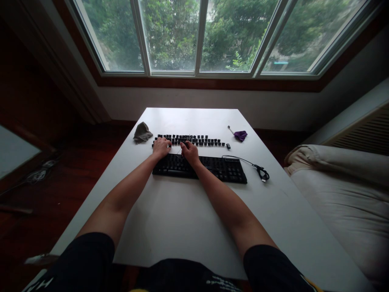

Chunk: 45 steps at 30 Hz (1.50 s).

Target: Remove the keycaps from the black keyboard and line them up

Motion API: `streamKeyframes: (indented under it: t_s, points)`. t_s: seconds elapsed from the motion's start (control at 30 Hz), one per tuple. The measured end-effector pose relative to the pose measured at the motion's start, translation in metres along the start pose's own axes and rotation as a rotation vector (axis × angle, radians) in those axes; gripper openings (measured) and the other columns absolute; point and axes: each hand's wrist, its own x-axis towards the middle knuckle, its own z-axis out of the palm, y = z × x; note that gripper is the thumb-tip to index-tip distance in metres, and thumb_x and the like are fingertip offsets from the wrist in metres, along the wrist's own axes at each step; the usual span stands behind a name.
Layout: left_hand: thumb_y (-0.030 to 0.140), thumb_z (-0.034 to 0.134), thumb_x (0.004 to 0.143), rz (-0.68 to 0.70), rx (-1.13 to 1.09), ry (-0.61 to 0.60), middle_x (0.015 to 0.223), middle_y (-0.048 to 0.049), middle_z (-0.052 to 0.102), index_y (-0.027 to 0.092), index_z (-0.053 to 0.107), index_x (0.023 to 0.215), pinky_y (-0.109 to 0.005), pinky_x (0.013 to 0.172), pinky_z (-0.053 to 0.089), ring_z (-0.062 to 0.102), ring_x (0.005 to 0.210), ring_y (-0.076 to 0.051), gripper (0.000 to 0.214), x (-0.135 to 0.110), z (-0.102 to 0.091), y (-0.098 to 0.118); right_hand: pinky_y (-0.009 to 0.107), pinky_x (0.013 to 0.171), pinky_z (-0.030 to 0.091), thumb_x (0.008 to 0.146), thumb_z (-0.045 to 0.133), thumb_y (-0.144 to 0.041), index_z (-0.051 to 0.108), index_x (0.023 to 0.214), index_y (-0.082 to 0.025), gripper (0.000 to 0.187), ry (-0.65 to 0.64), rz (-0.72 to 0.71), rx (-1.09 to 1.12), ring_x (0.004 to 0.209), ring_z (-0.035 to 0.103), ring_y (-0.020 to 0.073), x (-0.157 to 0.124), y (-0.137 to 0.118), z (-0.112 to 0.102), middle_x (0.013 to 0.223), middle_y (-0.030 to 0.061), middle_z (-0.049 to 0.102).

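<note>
A black keyboard (219,168) lies across the middle of the white table (170,219). Behind it, several loose black keycaps (200,140) are laid out in rows. My left hand (161,147) rests at the left end of those rows, fingers curled down onto the keycaps. My right hand (190,151) hovers over the keyboard's far edge, fingers pinched on a thin wire tool that I can barely make out. Whether the left hand holds a keycap is hidden.
A crumpled grey cloth (142,132) sits at the far left of the table. A purple brush (239,134) lies at the far right. The keyboard's coiled cable (261,171) trails to the right. A pale sofa (343,190) stands beside the table.
</note>
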Motion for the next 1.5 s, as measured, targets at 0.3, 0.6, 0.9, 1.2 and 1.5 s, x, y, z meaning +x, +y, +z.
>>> streamKeyframes:
  t_s: [0.3,0.6,0.9,1.2,1.5]
  points:
    - [0.03,0.065,0.081,-0.05,0.022,-0.038,0.113,-0.0075,0.064,0.029,0.073,0.103,-0.046,0.097,0.039,0.048,0.113,-0.032,0.023,-0.0002,-0.0005,0.0009,0.028,0.055,0.046,0.089,0.053,-0.06,0.054,0.08,-0.023,0.038,-0.008,0.001,0.005,0.047,0.059,0.0159,0.0015,0.0018,0.0005,0.054,-0.003,0.059]
    - [0.03,0.065,0.082,-0.068,-0.023,-0.033,0.113,-0.0081,0.065,0.028,0.073,0.104,-0.047,0.097,0.04,0.05,0.113,-0.032,0.024,-0.0027,-0.0016,0.0004,0.028,0.055,0.046,0.089,0.052,-0.062,0.052,0.077,-0.023,0.04,-0.021,0.009,0.04,0.047,0.058,0.0156,0.0004,-0.0011,-0.0003,0.054,-0.0025,0.059]
    - [0.028,0.063,0.083,-0.054,-0.032,-0.032,0.113,-0.0079,0.065,0.028,0.074,0.103,-0.047,0.096,0.04,0.05,0.111,-0.031,0.023,-0.0015,0.0012,-0.0007,0.028,0.054,0.045,0.092,0.042,-0.067,0.051,0.075,-0.023,0.048,-0.032,0.047,0.052,0.047,0.056,0.0149,0.0016,-0.0004,0.0002,0.054,-0.0021,0.057]
    - [0.025,0.063,0.083,-0.078,-0.042,-0.029,0.115,-0.0065,0.065,0.029,0.073,0.106,-0.044,0.098,0.04,0.05,0.112,-0.03,0.025,-0.004,0.0015,0.0015,0.028,0.057,0.045,0.092,0.042,-0.065,0.051,0.074,-0.023,0.047,-0.034,0.035,0.023,0.048,0.057,0.0149,-0.0007,-0.0051,-0.0014,0.053,-0.0024,0.057]
    - [0.026,0.063,0.083,-0.072,-0.037,-0.019,0.115,-0.0058,0.065,0.03,0.073,0.104,-0.045,0.097,0.041,0.05,0.111,-0.03,0.024,-0.0021,0.0051,-0.0019,0.028,0.057,0.046,0.091,0.042,-0.065,0.05,0.073,-0.024,0.046,-0.042,0.055,0.009,0.048,0.057,0.0153,-0.0006,-0.0065,-0.001,0.054,-0.0023,0.057]
